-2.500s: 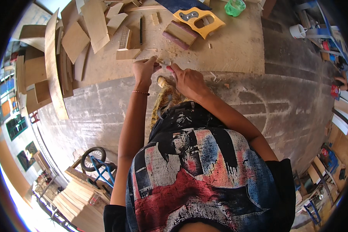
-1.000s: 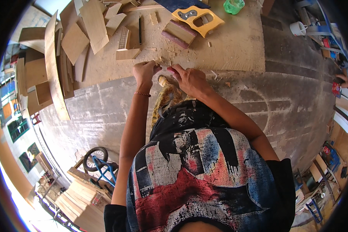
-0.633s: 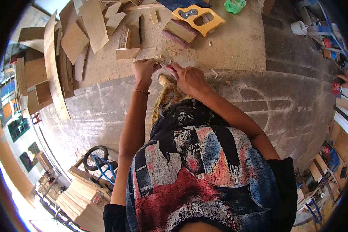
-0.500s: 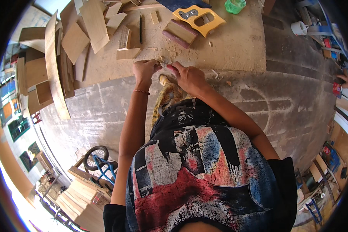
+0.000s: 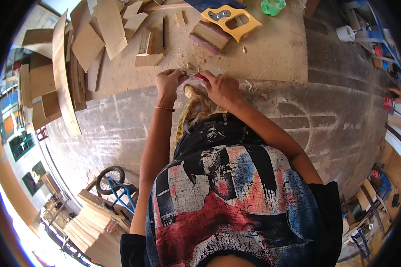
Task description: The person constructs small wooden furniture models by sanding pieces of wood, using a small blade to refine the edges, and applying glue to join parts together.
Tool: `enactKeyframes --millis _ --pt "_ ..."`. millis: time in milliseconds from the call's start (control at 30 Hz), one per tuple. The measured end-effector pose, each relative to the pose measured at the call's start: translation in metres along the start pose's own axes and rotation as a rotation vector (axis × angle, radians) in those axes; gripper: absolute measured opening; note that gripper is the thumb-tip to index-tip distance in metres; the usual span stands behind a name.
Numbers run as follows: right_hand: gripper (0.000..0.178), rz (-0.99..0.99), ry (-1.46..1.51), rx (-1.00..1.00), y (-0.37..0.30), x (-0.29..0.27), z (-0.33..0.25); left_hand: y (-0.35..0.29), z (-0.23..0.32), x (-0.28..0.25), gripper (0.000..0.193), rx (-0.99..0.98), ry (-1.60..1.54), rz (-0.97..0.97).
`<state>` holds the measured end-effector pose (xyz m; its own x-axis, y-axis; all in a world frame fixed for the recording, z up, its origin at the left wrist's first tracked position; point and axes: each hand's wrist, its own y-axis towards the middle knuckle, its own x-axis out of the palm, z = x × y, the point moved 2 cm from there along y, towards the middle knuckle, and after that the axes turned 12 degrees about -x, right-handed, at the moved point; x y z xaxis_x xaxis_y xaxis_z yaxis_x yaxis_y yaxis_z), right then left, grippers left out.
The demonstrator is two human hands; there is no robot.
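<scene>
At the near edge of the wooden worktop (image 5: pixel 272 66), my two hands work close together. My left hand (image 5: pixel 168 83) is closed in a pinch on a small pale piece of wood, mostly hidden by the fingers. My right hand (image 5: pixel 223 89) grips a small red-handled knife (image 5: pixel 201 77); its thin, shiny blade end points toward the left fingertips. Wood shavings and chips lie just beyond the hands. Farther back are a flat wood offcut (image 5: pixel 149 60), a small wooden block with a grid pattern (image 5: pixel 145 42) and a dark pencil (image 5: pixel 164 33).
A yellow-handled saw (image 5: pixel 249 24) lies behind a wooden sanding block (image 5: pixel 209 37) with purplish edges. A crumpled green plastic thing (image 5: pixel 272 6) sits at the back. Many thin boards (image 5: pixel 88 46) are piled at the left. A blue bicycle (image 5: pixel 118 187) stands behind on the left.
Both hands have shifted very slightly, the right one a little to the right. The view has moved a touch. Both grips stay the same.
</scene>
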<state>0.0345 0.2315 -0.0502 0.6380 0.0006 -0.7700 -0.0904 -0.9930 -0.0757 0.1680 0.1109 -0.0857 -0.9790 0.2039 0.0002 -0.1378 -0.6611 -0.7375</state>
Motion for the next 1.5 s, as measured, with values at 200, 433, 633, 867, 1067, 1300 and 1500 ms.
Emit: enactKeyframes --millis 200,433,633,867,1067,1300,1500 --pt "0.019 0.008 0.041 0.03 0.0 0.003 -0.004 -0.014 0.005 0.012 0.014 0.093 0.091 0.035" --pt "0.018 0.005 0.042 0.052 0.006 -0.001 -0.01 -0.009 0.01 0.015 0.015 0.12 0.228 0.098" --pt "0.025 0.005 0.223 0.059 0.008 0.008 0.016 -0.011 0.01 0.011 0.014 0.088 0.214 0.083" --pt "0.03 0.0 0.487 0.218 0.008 -0.005 0.03 -0.014 0.001 -0.001 0.02 -0.024 0.034 -0.066" --pt "0.035 0.267 -0.102 -0.12 0.025 -0.02 0.031 -0.024 -0.001 -0.001 0.016 -0.083 -0.279 -0.19" --pt "0.041 0.312 -0.278 -0.222 0.027 0.001 0.032 -0.04 0.01 0.002 0.01 -0.047 -0.464 -0.295" --pt "0.044 0.406 -0.425 -0.251 0.025 -0.005 0.037 -0.054 0.02 0.008 0.007 0.073 -0.483 -0.357"
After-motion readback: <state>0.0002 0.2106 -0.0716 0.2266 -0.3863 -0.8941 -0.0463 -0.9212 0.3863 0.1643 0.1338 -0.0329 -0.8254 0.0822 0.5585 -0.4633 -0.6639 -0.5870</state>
